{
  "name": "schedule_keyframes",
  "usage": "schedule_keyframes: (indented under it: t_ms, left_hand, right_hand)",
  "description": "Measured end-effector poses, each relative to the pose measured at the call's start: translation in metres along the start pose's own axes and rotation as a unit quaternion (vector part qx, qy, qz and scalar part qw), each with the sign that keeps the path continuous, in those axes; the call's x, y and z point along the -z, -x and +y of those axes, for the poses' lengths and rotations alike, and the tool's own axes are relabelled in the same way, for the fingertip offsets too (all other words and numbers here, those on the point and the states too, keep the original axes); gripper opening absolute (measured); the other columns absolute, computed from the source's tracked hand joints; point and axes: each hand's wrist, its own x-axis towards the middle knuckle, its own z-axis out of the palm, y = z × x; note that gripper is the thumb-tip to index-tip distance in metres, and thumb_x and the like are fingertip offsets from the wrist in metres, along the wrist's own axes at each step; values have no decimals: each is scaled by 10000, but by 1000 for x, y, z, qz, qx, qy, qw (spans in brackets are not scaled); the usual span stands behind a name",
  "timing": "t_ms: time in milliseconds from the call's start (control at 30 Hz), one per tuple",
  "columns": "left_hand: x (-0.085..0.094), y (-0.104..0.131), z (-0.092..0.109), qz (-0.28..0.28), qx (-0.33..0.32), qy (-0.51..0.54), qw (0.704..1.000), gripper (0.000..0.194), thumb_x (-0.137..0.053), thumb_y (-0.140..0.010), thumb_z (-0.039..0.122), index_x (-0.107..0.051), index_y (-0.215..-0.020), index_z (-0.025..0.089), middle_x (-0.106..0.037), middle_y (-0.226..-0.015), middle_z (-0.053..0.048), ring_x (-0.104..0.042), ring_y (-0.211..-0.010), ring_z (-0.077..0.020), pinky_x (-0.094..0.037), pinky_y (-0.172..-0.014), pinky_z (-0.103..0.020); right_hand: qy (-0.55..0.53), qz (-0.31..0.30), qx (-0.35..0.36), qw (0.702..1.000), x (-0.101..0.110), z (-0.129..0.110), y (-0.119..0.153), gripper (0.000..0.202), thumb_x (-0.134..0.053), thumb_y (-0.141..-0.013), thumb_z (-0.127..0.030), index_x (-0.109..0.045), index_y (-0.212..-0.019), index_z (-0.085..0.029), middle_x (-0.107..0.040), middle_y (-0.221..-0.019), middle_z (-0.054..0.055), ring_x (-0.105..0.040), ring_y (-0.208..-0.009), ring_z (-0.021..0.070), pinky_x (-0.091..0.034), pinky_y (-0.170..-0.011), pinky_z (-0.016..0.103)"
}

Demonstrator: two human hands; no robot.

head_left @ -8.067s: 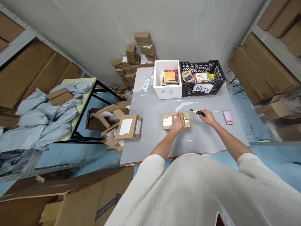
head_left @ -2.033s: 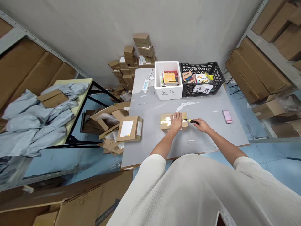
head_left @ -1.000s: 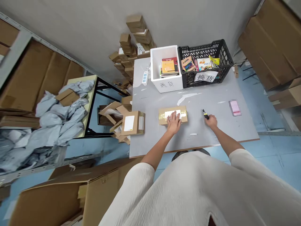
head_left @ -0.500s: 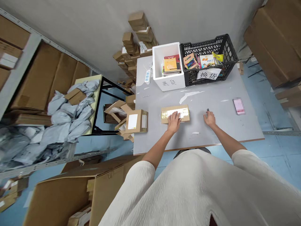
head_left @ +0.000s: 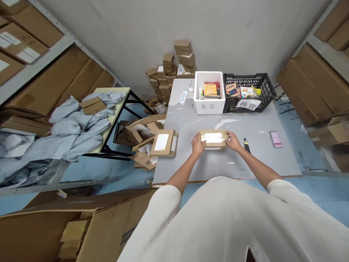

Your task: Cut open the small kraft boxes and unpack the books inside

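A small cardboard box (head_left: 214, 138) with shiny tape and a white label on top lies on the grey table (head_left: 185, 163) in front of me. My left hand (head_left: 198, 144) grips its left end, thumb toward the near side. At the opposite end, my right hand (head_left: 233, 141) holds the right side, fingers bent round the corner. Just right of that hand lies a black utility knife (head_left: 247, 145) with a yellow-green mark. The box's underside is hidden.
At the table's back stand a white foam bin (head_left: 209, 108) and a black crate (head_left: 261, 106), both holding books. A labelled carton (head_left: 165, 143) sits at the left edge, a pink blurred item (head_left: 276, 139) at right. Grey parcels (head_left: 71, 125) cover a side table; a large open carton (head_left: 109, 225) is lower left.
My left hand has gone from the box's top to its left end. My right hand has left the utility knife on the table and taken the box's right end. The view has shifted.
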Motion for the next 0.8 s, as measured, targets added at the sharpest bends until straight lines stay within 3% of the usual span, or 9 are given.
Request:
schedule_keyframes:
  t_ms: [300,467,567,800]
  left_hand:
    - [-3,4,-6,11,-37,36,999,781,-627,-973,335,-383,-1711,266,-516,-1673,-179,-457,-1558,-391,-385,-1261,-577]
    - [0,1,-7,3,-30,61,998,884,-682,-923,332,-342,-1736,270,-515,-1648,-181,-483,-1538,-386,-440,-1225,-544]
    - [0,0,-7,3,-23,68,997,910,-705,-900,332,-344,-1734,283,-521,-1623,-179,-496,-1525,-384,-432,-1235,-553]
    - [-1,1,-9,6,-46,68,997,987,-719,-880,294,-272,-1761,298,-431,-1710,-173,-470,-1562,-390,-444,-1233,-553]
  right_hand:
    - [40,13,-34,999,6,-10,3,707,-631,-829,-280,-576,-1529,-206,-618,-1506,180,-681,-1233,322,-561,-1128,511]
    - [15,36,-112,993,7,-22,-1,682,-648,-803,-267,-591,-1481,-227,-747,-1310,134,-723,-1125,292,-602,-1038,468]
    - [5,62,-121,991,7,-26,-2,648,-651,-793,-264,-613,-1439,-240,-768,-1239,108,-724,-1114,282,-600,-1040,461]
    - [-9,84,-107,991,9,-22,0,615,-622,-795,-233,-654,-1408,-207,-670,-1387,153,-721,-1122,273,-601,-1051,448]
